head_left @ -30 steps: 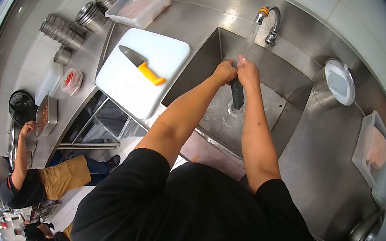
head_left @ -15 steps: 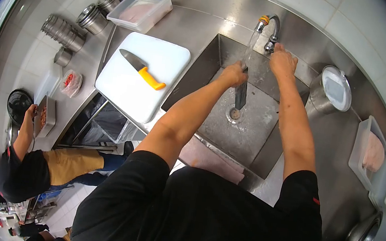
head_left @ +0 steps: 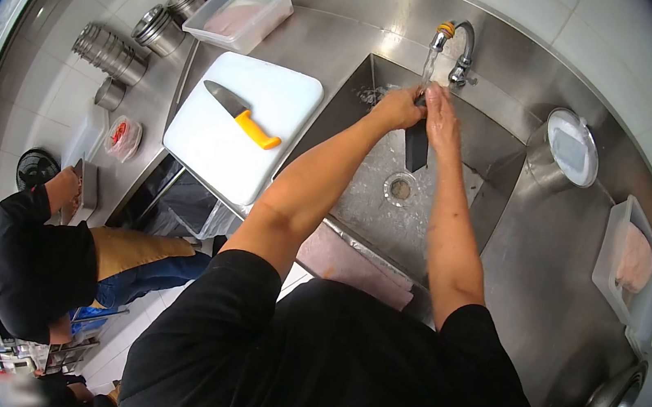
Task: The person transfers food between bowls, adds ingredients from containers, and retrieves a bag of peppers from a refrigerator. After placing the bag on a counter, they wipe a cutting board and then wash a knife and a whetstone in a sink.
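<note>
Under the running faucet (head_left: 462, 57), my left hand (head_left: 398, 109) is closed around the upper end of a dark rectangular bar (head_left: 416, 147) that looks like a whetstone. The bar points down into the steel sink (head_left: 451, 257), its lower end above the drain (head_left: 401, 189). My right hand (head_left: 443, 120) lies against the bar's upper part from the right, fingers stretched out and close together. Water runs over both hands; the bar's top is hidden by them. Left of the sink, a yellow-handled knife (head_left: 242, 115) rests on a white cutting board (head_left: 208, 159).
Plastic tubs of pale meat stand at the back left (head_left: 239, 21) and right (head_left: 627, 250). A steel pot (head_left: 562, 148) sits right of the sink. Steel containers (head_left: 111, 52) line the left counter, where another person (head_left: 39, 256) works at a tray. Pink cloth (head_left: 355, 265) hangs at the sink's front.
My right hand has left the faucet's base and come down-left onto the dark bar. The bar has shifted slightly right. The other person at left has moved closer to the tray.
</note>
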Tool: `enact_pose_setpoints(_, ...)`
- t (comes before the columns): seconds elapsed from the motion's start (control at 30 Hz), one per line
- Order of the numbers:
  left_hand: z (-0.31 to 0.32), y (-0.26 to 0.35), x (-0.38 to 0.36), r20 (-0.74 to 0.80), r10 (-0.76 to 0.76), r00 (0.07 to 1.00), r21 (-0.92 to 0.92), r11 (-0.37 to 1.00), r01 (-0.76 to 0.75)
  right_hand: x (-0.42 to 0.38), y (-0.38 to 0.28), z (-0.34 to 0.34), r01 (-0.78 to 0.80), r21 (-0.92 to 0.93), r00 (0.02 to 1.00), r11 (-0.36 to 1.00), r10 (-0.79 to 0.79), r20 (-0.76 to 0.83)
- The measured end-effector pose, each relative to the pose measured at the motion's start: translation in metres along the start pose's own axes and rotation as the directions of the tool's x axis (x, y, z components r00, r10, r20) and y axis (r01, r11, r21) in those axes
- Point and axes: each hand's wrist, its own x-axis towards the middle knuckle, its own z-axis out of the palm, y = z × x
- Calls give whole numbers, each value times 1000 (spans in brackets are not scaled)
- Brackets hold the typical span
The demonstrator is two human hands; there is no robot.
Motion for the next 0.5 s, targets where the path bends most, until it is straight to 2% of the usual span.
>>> enact_pose_setpoints(0.07,3,-5,10,-21,-47,999,-24,999,47,-2,-4,15,-13,162,1000,987,17,-20)
enact_pose_setpoints(0.13,-6,-3,1,-30,-66,997,-209,976,58,0,-4,25,-20,286,998,958,38,-57)
enact_pose_setpoints(0.17,-12,-2,-3,-20,-93,995,-302,950,83,0,-3,25,-92,247,993,965,108,-51)
enact_pose_setpoints(0.2,-17,1,-7,-8,-120,993,-392,914,107,3,2,26,-82,189,996,978,89,-28)
enact_pose_setpoints(0.23,-16,-5,-4,-80,-120,990,-408,910,77,5,10,28,-72,129,997,989,73,-1)
enact_pose_setpoints(0.27,-16,-10,1,-89,-134,987,-463,883,78,6,19,31,-60,68,998,996,58,25)
enact_pose_setpoints(0.37,-24,-11,5,-111,-202,973,-613,785,93,1,13,30,-84,188,996,979,82,19)
enact_pose_setpoints(0.47,-23,-9,15,-135,-249,959,-840,543,22,8,30,44,-111,-59,993,992,112,27)
enact_pose_setpoints(0.5,-19,-14,16,-94,-200,975,-869,495,18,14,30,46,-161,-49,987,986,161,11)
